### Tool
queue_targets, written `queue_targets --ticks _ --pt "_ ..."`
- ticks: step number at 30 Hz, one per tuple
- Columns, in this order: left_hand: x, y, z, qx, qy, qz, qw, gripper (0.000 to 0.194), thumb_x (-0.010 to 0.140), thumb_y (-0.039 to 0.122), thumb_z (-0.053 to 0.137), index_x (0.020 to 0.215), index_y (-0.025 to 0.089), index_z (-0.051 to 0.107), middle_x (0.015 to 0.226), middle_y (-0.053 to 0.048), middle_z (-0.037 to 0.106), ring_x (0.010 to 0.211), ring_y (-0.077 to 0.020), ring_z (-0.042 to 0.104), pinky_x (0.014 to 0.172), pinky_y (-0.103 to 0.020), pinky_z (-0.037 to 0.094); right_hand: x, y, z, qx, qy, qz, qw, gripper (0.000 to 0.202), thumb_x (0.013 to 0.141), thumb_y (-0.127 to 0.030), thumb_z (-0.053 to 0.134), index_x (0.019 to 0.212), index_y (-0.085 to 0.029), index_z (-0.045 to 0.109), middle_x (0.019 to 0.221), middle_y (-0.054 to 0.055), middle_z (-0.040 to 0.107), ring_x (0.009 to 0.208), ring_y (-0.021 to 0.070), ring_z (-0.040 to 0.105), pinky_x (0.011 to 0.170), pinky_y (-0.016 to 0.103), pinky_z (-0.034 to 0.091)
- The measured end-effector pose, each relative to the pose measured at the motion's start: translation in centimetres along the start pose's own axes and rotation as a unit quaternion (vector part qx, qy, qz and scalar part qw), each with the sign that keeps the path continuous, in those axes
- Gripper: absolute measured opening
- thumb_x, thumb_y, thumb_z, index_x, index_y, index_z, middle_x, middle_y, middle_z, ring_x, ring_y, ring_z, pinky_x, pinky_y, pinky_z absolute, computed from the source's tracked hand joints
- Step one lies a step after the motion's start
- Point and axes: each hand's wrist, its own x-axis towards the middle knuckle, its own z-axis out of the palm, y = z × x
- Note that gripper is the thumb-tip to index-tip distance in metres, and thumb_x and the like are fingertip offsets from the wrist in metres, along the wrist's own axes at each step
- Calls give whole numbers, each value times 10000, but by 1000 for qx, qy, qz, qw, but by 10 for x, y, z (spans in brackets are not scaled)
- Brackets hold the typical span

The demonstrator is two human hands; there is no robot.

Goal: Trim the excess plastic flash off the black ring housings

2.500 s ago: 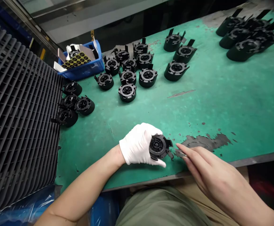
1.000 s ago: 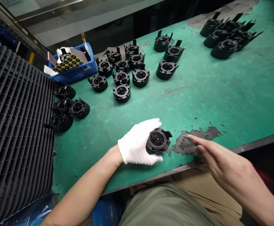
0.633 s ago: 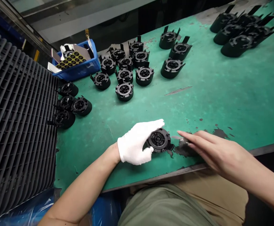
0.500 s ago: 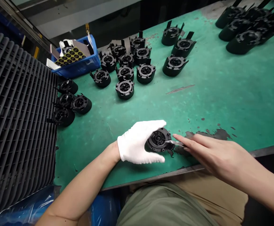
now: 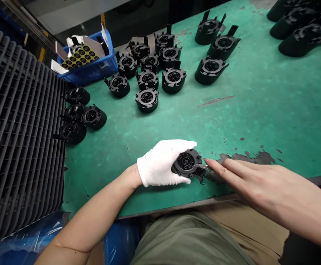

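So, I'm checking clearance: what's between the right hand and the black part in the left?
The head view shows a slim silvery tool in the right hand, its tip over the black part; contact is unclear.

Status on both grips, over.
Left grip: gloved, around black part. Right grip: bare, holding thin tool, tip at part's face. Fingers hide tool's rear.

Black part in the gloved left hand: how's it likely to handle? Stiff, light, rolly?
The black part is probably stiff: no visible bending in the grip of the gloved left hand. Likely light for its size, since its face looks ribbed and hollowed. Its round outline could let it roll on edge, though the edge's uneven shape might check it.
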Motion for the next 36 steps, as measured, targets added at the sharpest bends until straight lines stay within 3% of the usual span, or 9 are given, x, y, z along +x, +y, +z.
queue_targets --ticks 5,9,13,18,24,27,30,36 --pt "2 -1 0 -2 14 36 999 1181 1054 747 1041 1960 244 474 1821 -298 775 1705 -502 796 1446 -732 665 6 8 -4 -26 -16 -36 999 892 1039 21 520 1862 -261 716 1150 110 922 913 319 874 676 426 673" --pt "2 0 -1 7 3 4 1000 1208 1000 784 1076 1942 266 524 1815 -282 780 1696 -519 794 1448 -760 655 9 15 -6 -33 -18 -56 998 868 1047 20 504 1834 -259 744 1182 115 927 921 318 870 676 428 655" --pt "3 1 -1 -7 19 32 999 1181 1035 728 1069 1958 265 495 1811 -280 784 1688 -497 803 1444 -725 667 14 24 -7 -18 -2 -93 996 854 1078 23 510 1845 -277 734 1223 108 937 978 308 882 673 405 632" --pt "5 1 -2 -3 21 48 999 1121 1084 741 1015 1948 256 490 1797 -274 797 1675 -484 819 1425 -707 690 25 32 -13 31 -88 -58 994 732 1134 -70 529 1787 -271 793 1174 107 935 953 292 838 697 419 605" --pt "5 1 -3 -12 7 14 1000 1152 1015 734 1083 1918 261 546 1807 -278 793 1687 -511 807 1435 -744 677 32 36 -11 52 -149 -11 987 687 1133 -145 524 1741 -251 825 1000 92 866 788 252 739 646 411 500" --pt "5 1 -3 -4 -10 -14 1000 1133 998 751 1088 1889 263 587 1790 -267 805 1687 -519 804 1441 -759 670 23 35 -4 33 -112 -16 993 725 1124 -110 512 1774 -262 797 1079 105 892 809 263 790 628 399 489" --pt "5 1 -3 -1 -14 -21 1000 1107 1015 765 1064 1885 262 598 1793 -258 801 1693 -514 798 1450 -747 666 16 31 -1 -1 -54 -66 996 772 1125 -51 495 1837 -233 730 1131 113 901 841 280 826 638 400 521" --pt "5 -1 -1 -19 -4 -6 1000 1160 987 736 1104 1905 265 575 1795 -268 800 1686 -527 799 1454 -762 651 26 24 -13 -112 -21 -169 979 716 1097 7 520 1756 -156 748 1166 113 910 939 296 825 705 438 606"
